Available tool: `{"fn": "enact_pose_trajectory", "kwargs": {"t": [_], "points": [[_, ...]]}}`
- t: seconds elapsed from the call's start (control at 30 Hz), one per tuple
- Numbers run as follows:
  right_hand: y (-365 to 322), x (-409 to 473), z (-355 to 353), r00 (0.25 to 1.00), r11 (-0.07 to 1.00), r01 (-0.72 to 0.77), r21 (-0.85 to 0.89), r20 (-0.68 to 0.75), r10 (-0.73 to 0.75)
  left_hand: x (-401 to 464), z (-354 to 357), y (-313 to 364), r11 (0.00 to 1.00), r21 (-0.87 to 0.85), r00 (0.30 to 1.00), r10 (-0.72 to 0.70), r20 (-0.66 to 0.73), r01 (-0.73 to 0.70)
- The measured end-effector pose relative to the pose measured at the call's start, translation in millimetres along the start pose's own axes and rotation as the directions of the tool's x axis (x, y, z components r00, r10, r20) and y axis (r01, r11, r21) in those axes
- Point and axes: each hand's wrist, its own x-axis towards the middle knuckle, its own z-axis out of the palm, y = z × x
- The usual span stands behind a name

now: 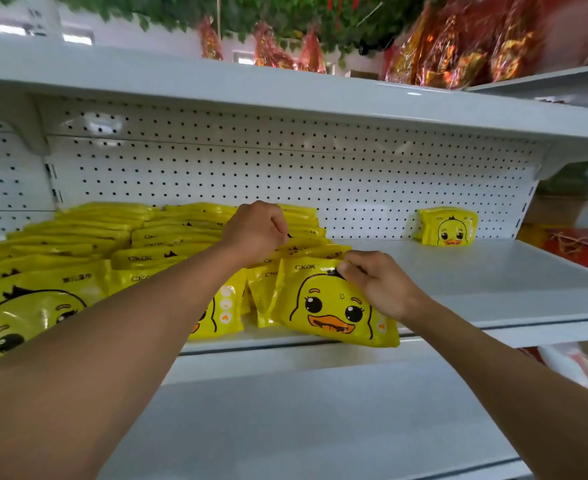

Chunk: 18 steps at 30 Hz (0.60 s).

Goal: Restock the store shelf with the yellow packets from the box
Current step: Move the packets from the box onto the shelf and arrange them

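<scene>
Left fingers [278,221] hidden behind yellow packets [78,237]; hanging red bags [458,46] blurred

1. The front yellow packet [334,303] is pinched at its top by the right hand [377,284].
2. Packets behind it are gripped by the left hand [254,230].
3. One lone packet [447,226] is stood against the pegboard [285,174].

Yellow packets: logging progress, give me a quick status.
Right hand pinches the front packet at its top edge. Left hand grips packets in the row behind. Shelf bare to the right, one lone packet at back.
</scene>
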Motion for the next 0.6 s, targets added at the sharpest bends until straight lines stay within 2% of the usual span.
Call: {"fn": "enact_pose_trajectory", "kwargs": {"t": [0.13,0.23,0.37,0.6], "points": [[-2.3,16.4,25.0,0.994,0.916,0.076,-0.394,-0.045,-0.102,-5.9,-8.5,-7.3,0.997,0.069,0.999,0.037,-0.016,-0.036],[0.6,27.8,34.3,0.988,0.816,0.078,-0.573,-0.067,-0.142,-10.7,-12.4,-11.5,0.993,0.095,0.997,0.071,-0.015,-0.069],[1.0,36.7,40.1,0.965,0.692,0.121,-0.712,-0.079,-0.249,-13.8,-17.5,-16.3,0.992,0.093,0.996,0.087,-0.029,-0.084],[5.8,34.0,44.6,0.952,0.649,0.051,-0.759,-0.16,-0.262,-23.3,-23.6,-19.9,0.987,0.135,0.995,0.091,-0.041,-0.084]]}}
